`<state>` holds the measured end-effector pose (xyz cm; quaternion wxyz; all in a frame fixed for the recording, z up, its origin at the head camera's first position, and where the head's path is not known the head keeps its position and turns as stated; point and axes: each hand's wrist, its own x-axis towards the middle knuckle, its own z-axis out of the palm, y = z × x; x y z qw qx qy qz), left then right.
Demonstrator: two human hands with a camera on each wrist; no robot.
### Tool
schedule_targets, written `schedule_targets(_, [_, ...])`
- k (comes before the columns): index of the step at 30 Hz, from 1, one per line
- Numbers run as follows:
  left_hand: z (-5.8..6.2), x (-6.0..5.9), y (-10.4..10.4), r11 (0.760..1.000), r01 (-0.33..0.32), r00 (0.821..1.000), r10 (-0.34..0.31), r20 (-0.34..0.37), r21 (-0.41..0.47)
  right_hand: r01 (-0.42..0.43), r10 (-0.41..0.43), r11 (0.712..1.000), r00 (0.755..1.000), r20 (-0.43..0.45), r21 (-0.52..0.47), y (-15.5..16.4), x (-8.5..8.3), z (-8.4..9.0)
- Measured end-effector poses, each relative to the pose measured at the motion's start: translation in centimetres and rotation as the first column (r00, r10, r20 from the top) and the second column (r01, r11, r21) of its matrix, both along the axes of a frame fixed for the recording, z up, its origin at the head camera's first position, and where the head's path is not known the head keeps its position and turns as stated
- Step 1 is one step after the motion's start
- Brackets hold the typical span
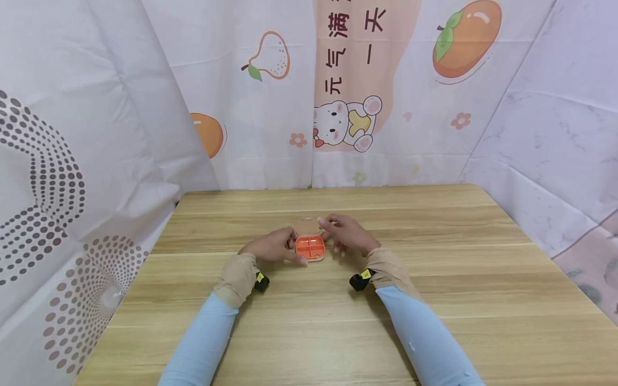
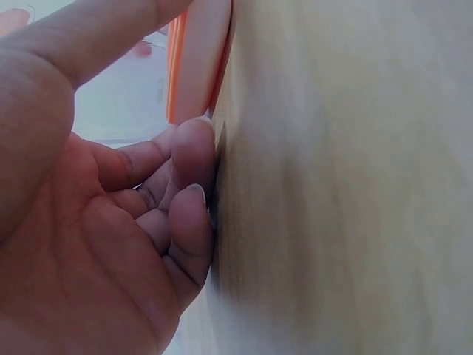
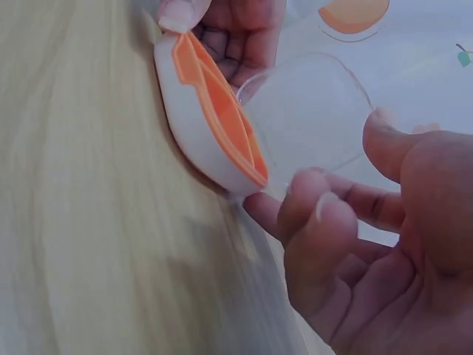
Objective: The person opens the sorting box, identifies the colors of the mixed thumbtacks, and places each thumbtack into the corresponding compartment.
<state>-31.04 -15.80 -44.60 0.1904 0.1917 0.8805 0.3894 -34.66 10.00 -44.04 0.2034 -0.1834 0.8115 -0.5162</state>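
Observation:
A small pill box (image 1: pixel 310 248) with an orange divided tray lies on the wooden table (image 1: pixel 434 300) between both hands. Its clear lid (image 1: pixel 306 224) stands swung up at the far side. My left hand (image 1: pixel 288 250) grips the box's left end, thumb along the near edge. In the left wrist view the curled fingers (image 2: pixel 185 214) rest on the table beside the box (image 2: pixel 196 59). My right hand (image 1: pixel 326 228) pinches the lid's right edge. The right wrist view shows the white-bottomed box (image 3: pixel 211 129) tipped up, the clear lid (image 3: pixel 310 118) open, and my right thumb (image 3: pixel 384 144) on its rim.
Printed cloth walls (image 1: pixel 347 107) close in the table at the back and on both sides. The table's left edge (image 1: pixel 145 268) runs close to the left cloth. Black wrist cameras (image 1: pixel 362 279) sit on both sleeves.

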Motion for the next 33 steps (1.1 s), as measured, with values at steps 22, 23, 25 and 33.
schedule_targets(22, [0.2,0.1,0.1,1.0,0.015,1.0,-0.015,-0.023,-0.001,0.116,-0.115,0.992,0.993,0.016,-0.057,-1.2,0.5,0.0])
schedule_targets(23, [0.2,0.1,0.1,1.0,0.016,1.0,-0.016,-0.024,-0.001,0.117,-0.116,0.991,0.993,0.017,-0.058,-1.2,0.5,0.0])
schedule_targets(25, [0.2,0.2,0.2,1.0,0.019,0.999,-0.019,-0.026,-0.005,0.116,-0.115,0.991,0.993,0.02,-0.062,-1.1,0.5,-0.1])
schedule_targets(33, [0.3,0.3,0.1,1.0,0.007,1.0,-0.007,-0.019,-0.012,0.082,-0.079,0.992,0.996,0.038,-0.095,-0.9,0.3,-0.2])
